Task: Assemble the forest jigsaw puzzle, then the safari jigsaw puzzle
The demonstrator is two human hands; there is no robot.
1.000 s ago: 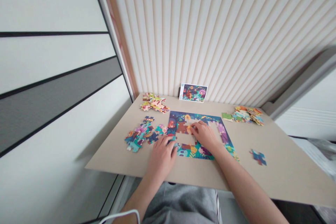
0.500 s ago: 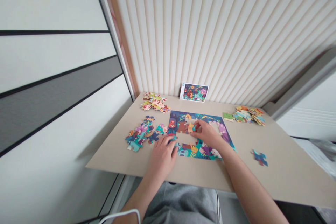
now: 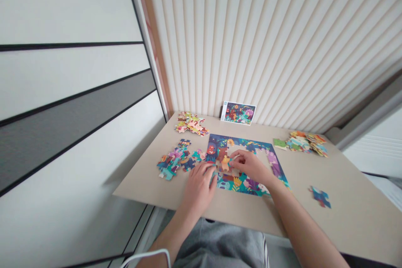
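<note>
An orange piece (image 3: 225,164) is over the puzzle's (image 3: 237,182) gap, toward 9 o'clock, pinched by the right hand (image 3: 248,164). The left hand (image 3: 201,181) touches the puzzle's 9 o'clock edge; whether it grips, I cannot tell. Card (image 3: 239,113) at 12, lone piece (image 3: 320,197) at 4.

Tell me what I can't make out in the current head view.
Head view, orange piece: right end covered by the right hand.
Head view, puzzle: part of its left side is hidden by the left hand, part of its near right side by the right forearm.
Head view, picture card: fine details too small.
Head view, far-right pile: lower pieces covered by upper ones.
Head view, right forearm: cut off by the bottom edge.
</note>
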